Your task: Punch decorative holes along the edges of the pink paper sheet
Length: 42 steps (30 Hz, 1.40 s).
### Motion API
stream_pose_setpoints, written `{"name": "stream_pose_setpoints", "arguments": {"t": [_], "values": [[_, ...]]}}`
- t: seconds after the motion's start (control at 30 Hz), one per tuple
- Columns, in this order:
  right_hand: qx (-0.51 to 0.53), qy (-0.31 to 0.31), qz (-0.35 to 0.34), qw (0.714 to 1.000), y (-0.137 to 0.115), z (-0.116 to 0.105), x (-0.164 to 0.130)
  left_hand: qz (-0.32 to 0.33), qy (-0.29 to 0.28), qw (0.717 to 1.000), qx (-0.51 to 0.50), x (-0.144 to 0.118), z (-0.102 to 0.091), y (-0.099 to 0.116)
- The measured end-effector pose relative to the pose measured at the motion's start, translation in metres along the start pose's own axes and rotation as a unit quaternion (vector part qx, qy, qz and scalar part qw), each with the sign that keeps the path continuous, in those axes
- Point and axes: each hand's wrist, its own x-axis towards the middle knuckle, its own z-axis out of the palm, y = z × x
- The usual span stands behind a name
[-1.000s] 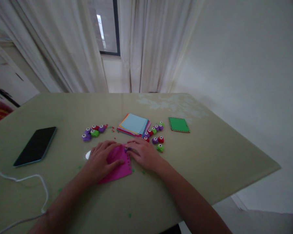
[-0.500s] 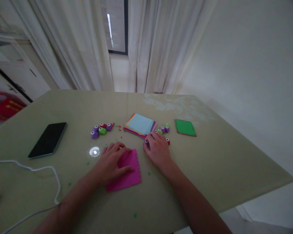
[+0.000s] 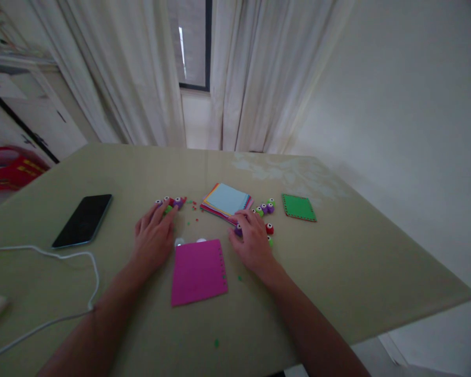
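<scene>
Left hand (image 3: 154,238): flat, fingers spread, gripping nothing, fingertips touching left cluster of small paper punches (image 3: 171,203). Right hand (image 3: 253,241): loosely curled over purple punch (image 3: 238,229) beside coloured paper stack (image 3: 226,201); firm hold cannot be told. Pink sheet (image 3: 198,271): flat on table (image 3: 357,262) between hands. Green sheet (image 3: 298,207), phone (image 3: 83,220): well apart.

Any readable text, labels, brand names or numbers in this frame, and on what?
None can be read.
Red item at the left edge: yellow markings, too blurred to read.
Phone: screen dark, blank.
Pink sheet, green card, paper stack: no print visible.
</scene>
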Motion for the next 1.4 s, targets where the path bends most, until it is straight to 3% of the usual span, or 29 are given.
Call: {"name": "stream_pose_setpoints", "arguments": {"t": [0.1, 0.4, 0.6, 0.7, 0.8, 0.87, 0.97, 1.03, 1.13, 1.23, 1.4], "values": [[0.026, 0.015, -0.019, 0.999, -0.002, 0.001, -0.002, 0.017, 0.012, 1.000, 0.002, 0.002, -0.001, -0.003], [0.121, 0.057, -0.057, 0.989, -0.010, 0.002, -0.004, 0.042, -0.010, 0.992, -0.118, 0.009, -0.002, -0.014], [0.198, 0.002, -0.041, 0.979, -0.016, 0.001, -0.007, 0.014, 0.004, 0.983, -0.181, 0.003, -0.009, 0.004], [0.299, -0.073, 0.037, 0.951, -0.021, 0.004, -0.009, 0.095, 0.054, 0.963, -0.246, -0.005, -0.018, 0.028], [0.414, -0.139, 0.113, 0.893, -0.026, 0.010, -0.012, 0.235, 0.079, 0.931, -0.268, -0.017, -0.025, 0.052], [0.461, -0.159, 0.131, 0.863, -0.028, 0.012, -0.013, 0.275, 0.081, 0.917, -0.276, -0.023, -0.027, 0.061], [0.486, -0.159, 0.160, 0.844, -0.026, 0.013, -0.010, 0.213, 0.048, 0.932, -0.290, -0.024, -0.026, 0.059], [0.492, -0.144, 0.189, 0.838, -0.021, 0.010, -0.007, 0.143, -0.006, 0.950, -0.279, -0.020, -0.025, 0.050], [0.524, -0.125, 0.225, 0.812, -0.015, 0.004, -0.002, 0.116, -0.110, 0.963, -0.219, -0.012, -0.024, 0.033], [0.547, -0.106, 0.244, 0.794, -0.013, 0.001, 0.000, 0.101, -0.181, 0.959, -0.193, -0.007, -0.024, 0.024], [0.527, -0.101, 0.240, 0.809, -0.013, 0.003, 0.000, 0.074, -0.240, 0.934, -0.254, -0.006, -0.021, 0.019]]}}
